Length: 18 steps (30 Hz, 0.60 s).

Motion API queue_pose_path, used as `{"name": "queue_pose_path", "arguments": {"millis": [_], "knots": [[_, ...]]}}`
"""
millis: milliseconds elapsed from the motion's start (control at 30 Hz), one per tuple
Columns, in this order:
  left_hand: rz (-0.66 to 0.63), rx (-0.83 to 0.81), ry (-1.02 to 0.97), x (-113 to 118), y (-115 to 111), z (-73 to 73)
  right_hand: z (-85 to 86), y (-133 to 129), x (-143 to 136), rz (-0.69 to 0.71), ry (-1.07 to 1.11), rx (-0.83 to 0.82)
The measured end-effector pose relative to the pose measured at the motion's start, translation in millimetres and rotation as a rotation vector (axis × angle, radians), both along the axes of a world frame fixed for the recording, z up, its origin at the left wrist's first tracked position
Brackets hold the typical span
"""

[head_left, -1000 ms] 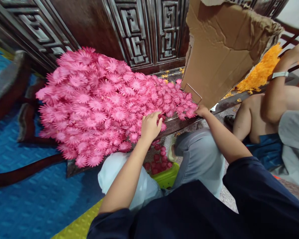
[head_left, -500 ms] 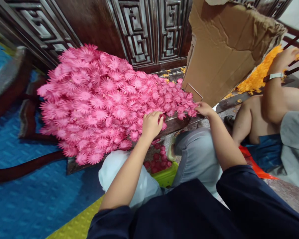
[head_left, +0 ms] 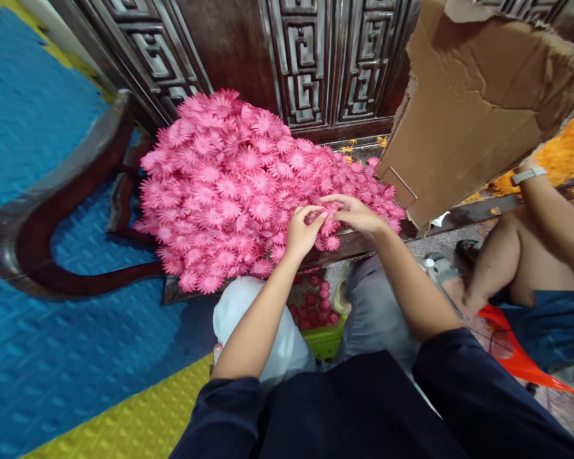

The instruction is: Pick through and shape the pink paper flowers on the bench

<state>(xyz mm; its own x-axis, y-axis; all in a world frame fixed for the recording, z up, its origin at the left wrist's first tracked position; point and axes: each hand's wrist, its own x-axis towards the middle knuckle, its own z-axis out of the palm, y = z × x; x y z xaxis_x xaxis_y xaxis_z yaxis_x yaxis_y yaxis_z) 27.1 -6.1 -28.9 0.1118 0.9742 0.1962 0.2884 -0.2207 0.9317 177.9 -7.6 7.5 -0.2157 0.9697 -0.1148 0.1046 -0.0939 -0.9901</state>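
Note:
A big heap of pink flower heads (head_left: 229,191) with thin pointed petals covers a dark wooden bench (head_left: 316,256). Just over its front edge, my left hand (head_left: 302,234) is closed, thumb and forefinger tips together. Whatever sits in that pinch is too small or hidden to make out. My right hand (head_left: 358,215) comes in from the right, close to the left fingertips. Its thumb and fingers are closed about a pink flower head (head_left: 331,223), partly covered by the fingers and blending with the heap behind.
Torn cardboard (head_left: 463,121) stands on the bench at right, before an orange heap (head_left: 567,150). Another person's arm (head_left: 555,217) reaches there. Below my knees are a lime-green container (head_left: 323,341) and dark pink pieces (head_left: 316,306). A curved wooden armrest (head_left: 23,255) lies left.
My right hand has moved left from the heap's right end to beside my left hand. The red bit that showed in my left hand is no longer visible. The view has shifted left.

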Motion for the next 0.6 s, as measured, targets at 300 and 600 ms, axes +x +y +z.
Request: {"name": "queue_pose_path", "arguments": {"millis": [300, 600], "knots": [[0.266, 0.217, 0.161, -33.1, -8.8, 15.1, -11.9, 12.2, -48.1, -0.100, 0.198, -0.035], [0.533, 0.272, 0.026, -54.8, 1.9, 26.0, -8.1, 14.5, -74.0, -0.095, 0.388, -0.151]]}}
